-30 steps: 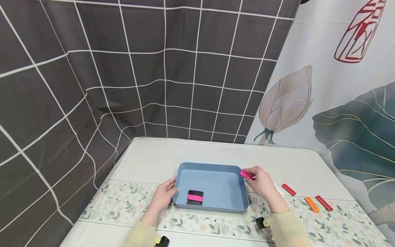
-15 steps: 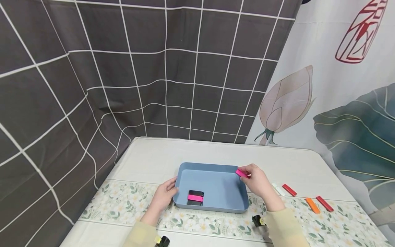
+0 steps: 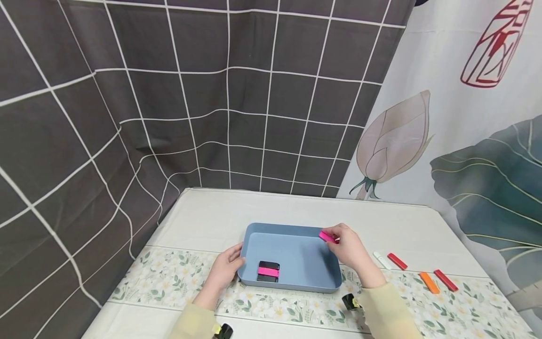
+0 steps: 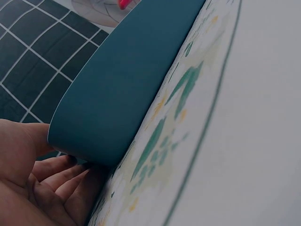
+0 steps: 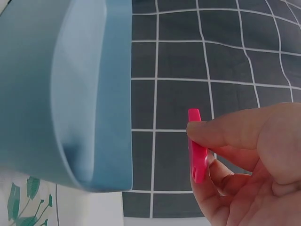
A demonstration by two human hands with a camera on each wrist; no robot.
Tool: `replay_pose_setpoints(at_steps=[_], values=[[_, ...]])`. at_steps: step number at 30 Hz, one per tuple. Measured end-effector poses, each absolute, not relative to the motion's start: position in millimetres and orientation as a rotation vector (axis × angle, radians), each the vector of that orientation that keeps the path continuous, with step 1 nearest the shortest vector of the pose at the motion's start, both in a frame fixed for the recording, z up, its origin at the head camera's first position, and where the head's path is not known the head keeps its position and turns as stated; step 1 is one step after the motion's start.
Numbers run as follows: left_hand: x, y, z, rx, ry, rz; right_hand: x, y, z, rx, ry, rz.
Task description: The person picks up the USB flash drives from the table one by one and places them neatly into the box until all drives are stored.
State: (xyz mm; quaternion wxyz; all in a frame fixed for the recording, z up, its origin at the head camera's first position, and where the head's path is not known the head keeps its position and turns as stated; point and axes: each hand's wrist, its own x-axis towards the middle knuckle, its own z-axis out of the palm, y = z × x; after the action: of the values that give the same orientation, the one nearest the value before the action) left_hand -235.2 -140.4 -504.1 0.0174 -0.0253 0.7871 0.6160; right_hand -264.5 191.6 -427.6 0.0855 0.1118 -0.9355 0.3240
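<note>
My right hand (image 3: 348,247) pinches a small flat pink bar (image 3: 328,237) between thumb and fingers, over the back right part of the blue tray (image 3: 296,286). In the right wrist view the pink bar (image 5: 197,150) stands on edge in the fingertips, with a small slot near its lower end. At the tray's left wall, my left hand (image 3: 224,267) grips the side; the left wrist view shows its thumb and fingers around the corner. Inside the tray, near the front left, a pink bar (image 3: 268,271) lies between two black bars, a far one (image 3: 268,265) and a near one (image 3: 267,278).
Right of the tray, a white bar (image 3: 382,260), a red bar (image 3: 397,261), an orange bar (image 3: 429,282) and another red bar (image 3: 446,280) lie apart on the floral tablecloth (image 3: 271,308). A dark grid curtain (image 3: 245,94) hangs behind the table.
My right hand has moved left with the pink bar, from the tray's right edge to over its inside. The white bar has come into fuller view. My left hand stays put.
</note>
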Motion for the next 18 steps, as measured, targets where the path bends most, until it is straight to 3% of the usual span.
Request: replay_pose_setpoints(at_steps=[18], values=[[-236.1,-140.1,-504.8,-0.055,2.457,1.924,-266.0,175.0,-427.1,0.375,-2.798,0.954]])
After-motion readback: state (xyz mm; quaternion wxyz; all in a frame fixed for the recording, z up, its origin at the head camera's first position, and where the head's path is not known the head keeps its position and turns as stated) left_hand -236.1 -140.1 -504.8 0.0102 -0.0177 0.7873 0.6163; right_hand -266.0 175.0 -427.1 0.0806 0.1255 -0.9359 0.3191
